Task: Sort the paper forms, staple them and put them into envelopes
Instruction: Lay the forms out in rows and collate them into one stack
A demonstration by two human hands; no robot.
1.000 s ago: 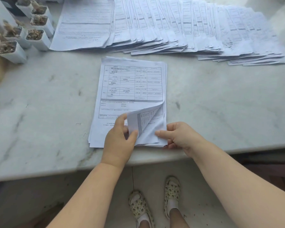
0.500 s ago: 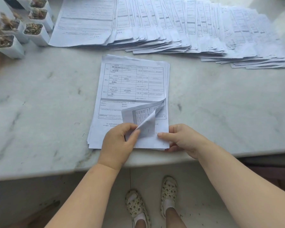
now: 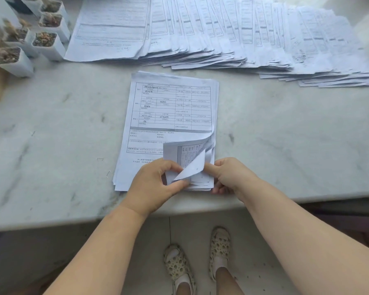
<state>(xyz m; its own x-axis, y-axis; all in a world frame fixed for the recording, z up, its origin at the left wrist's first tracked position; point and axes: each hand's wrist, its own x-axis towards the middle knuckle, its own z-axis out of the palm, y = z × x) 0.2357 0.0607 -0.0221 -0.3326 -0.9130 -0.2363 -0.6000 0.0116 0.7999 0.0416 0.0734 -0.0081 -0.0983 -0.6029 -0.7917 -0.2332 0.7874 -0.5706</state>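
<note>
1. So there's a stack of paper forms lying flat on the marble desk, right near the front edge, printed table side up.
2. The near right corner of the top sheets is peeled up and curled back over the stack, so you can see the printed underside of one sheet and the blank back of another.
3. Left hand is curled around that lifted corner, thumb and fingers pinching the folded-over paper.
4. Right hand sits at the stack's near right corner, thumb pointing left against the lifted sheets, the other fingers curled at the stack's edge. Looks like it's gripping the corner of the pile, though the fingertips are mostly hidden.
5. Further back on the desk there's a long fanned-out row of forms, overlapping each other from left to right, well apart from the stack being handled.
6. Back left corner has a cluster of small white square pots with dried plants in them.
7. A couple of loose staples lie on the desk just left of the stack.
8. Below the desk edge you can see the person's feet in perforated shoes on the floor.
</note>
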